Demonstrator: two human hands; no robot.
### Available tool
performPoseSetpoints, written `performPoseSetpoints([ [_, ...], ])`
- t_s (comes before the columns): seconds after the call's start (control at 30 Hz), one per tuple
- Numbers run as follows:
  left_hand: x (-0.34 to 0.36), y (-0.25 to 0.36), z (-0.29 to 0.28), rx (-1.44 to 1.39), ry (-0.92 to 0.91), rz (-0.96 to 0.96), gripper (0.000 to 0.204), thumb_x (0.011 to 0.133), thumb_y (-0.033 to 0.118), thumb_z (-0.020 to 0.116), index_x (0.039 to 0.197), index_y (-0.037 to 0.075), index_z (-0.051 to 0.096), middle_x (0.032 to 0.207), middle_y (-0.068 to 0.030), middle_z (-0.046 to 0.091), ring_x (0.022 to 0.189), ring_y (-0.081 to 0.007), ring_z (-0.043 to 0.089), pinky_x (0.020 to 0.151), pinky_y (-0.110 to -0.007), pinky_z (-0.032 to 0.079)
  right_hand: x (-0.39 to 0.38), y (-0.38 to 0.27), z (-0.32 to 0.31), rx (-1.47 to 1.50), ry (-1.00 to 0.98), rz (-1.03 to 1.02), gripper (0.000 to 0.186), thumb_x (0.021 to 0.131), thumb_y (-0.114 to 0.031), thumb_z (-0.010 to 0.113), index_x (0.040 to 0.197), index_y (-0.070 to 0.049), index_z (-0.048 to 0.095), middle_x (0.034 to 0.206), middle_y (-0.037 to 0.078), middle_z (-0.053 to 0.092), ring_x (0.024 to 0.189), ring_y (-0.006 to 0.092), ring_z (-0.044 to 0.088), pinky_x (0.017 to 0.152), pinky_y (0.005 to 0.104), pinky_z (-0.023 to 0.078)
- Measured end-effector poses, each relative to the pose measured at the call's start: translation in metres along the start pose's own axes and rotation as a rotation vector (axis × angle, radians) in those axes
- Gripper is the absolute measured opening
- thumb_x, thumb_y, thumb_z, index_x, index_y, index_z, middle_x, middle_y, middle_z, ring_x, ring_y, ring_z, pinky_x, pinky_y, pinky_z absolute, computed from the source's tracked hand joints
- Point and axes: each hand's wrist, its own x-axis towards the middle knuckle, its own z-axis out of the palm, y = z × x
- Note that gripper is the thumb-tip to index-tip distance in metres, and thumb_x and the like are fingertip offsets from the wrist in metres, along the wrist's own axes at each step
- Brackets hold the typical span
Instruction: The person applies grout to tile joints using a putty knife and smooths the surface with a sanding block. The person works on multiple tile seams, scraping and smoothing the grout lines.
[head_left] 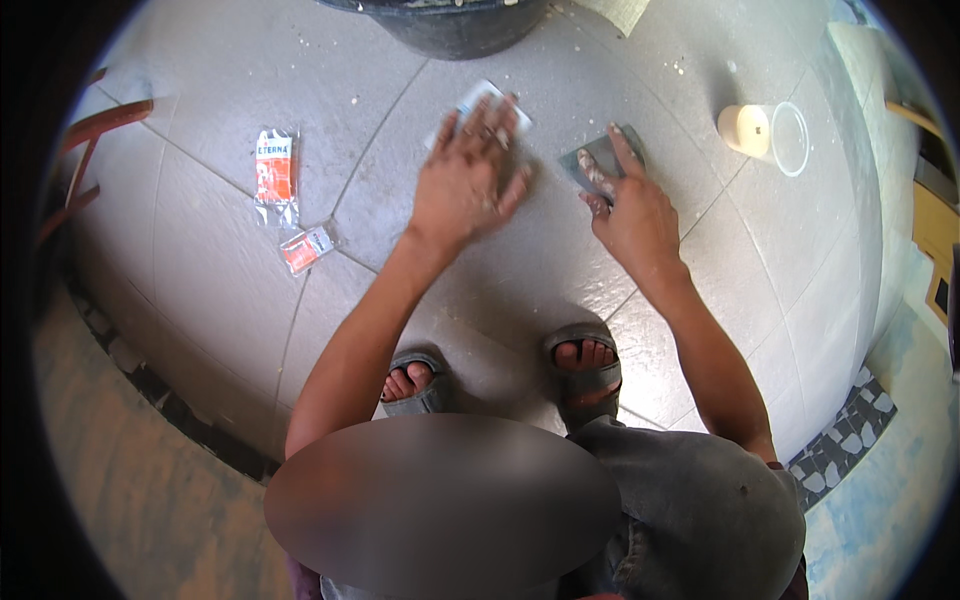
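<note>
Left hand (465, 185): is being held open, fingers spread, over a pale sheet (480, 90), upper centre; whether pressure is being applied cannot be told, the fingers being blurred.
Right hand (632, 205): is being clamped on a grey plate (603, 150), right of centre; a finger is being laid along its face, presumably for steadiness.
Hand spacing: the hands are being held apart, each with its own item.
Cup (745, 130): is being stood upright, upper right, presumably so the cream contents are being contained.
Packets (275, 175): two are being laid flat, upper left, apparently clear of both hands.
Bucket (450, 38): is being cut off by the top edge.
</note>
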Motion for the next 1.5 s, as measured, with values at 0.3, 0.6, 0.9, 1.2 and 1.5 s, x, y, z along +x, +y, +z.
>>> performPoseSetpoints([
  [0.3, 0.011, -0.016, 0.004, 0.094, 0.019, 0.032, 0.07, 0.106, 0.05, 0.041, 0.16, 0.006, 0.035, 0.167, -0.0071, 0.034, 0.157, -0.0227, 0.025, 0.13, -0.043, 0.015, 0.017, 0.001, -0.008, 0.027, 0.05, 0.007, 0.04, 0.094, -0.02, 0.071, 0.134, -0.025, 0.071, 0.163, 0.01, 0.04, 0.117, 0.0399, 0.067, 0.099, 0.046, 0.057],
  [0.6, 0.005, -0.011, 0.011, -0.015, 0.091, 0.049, 0.063, 0.105, 0.038, 0.05, 0.158, 0.007, 0.04, 0.169, -0.0049, 0.03, 0.157, -0.024, 0.025, 0.129, -0.046, 0.019, 0.033, 0.012, -0.017, 0.004, 0.03, 0.107, 0.042, 0.095, -0.021, 0.07, 0.136, -0.027, 0.069, 0.164, 0.009, 0.039, 0.12, 0.0399, 0.066, 0.098, 0.0468, 0.056],
  [0.9, -0.007, 0.003, 0.004, -0.236, 0.001, 0.084, 0.059, 0.099, 0.026, 0.06, 0.153, 0.007, 0.049, 0.166, -0.0035, 0.038, 0.156, -0.0253, 0.028, 0.13, -0.048, 0.017, 0.041, 0.037, -0.018, -0.063, 0.034, 0.068, 0.038, 0.095, -0.025, 0.071, 0.132, -0.023, 0.072, 0.164, 0.01, 0.039, 0.12, 0.0375, 0.067, 0.098, 0.0476, 0.057],
  [1.2, -0.01, 0.007, 0.004, -0.293, -0.01, 0.059, 0.059, 0.098, 0.026, 0.061, 0.152, 0.006, 0.05, 0.166, -0.0041, 0.037, 0.157, -0.0256, 0.027, 0.13, -0.048, 0.016, 0.037, 0.027, -0.026, -0.071, 0.012, 0.061, 0.037, 0.097, -0.025, 0.069, 0.134, -0.022, 0.071, 0.163, 0.008, 0.04, 0.116, 0.0391, 0.068, 0.098, 0.0479, 0.057],
  [1.5, -0.012, 0.008, 0.007, -0.268, 0.0, 0.065, 0.062, 0.096, 0.027, 0.062, 0.152, 0.004, 0.049, 0.167, -0.0046, 0.035, 0.157, -0.0246, 0.025, 0.13, -0.048, 0.015, 0.04, 0.024, -0.03, -0.188, -0.006, 0.038, 0.038, 0.094, -0.022, 0.073, 0.132, -0.026, 0.072, 0.164, 0.003, 0.041, 0.115, 0.0336, 0.069, 0.097, 0.0442, 0.057],
])
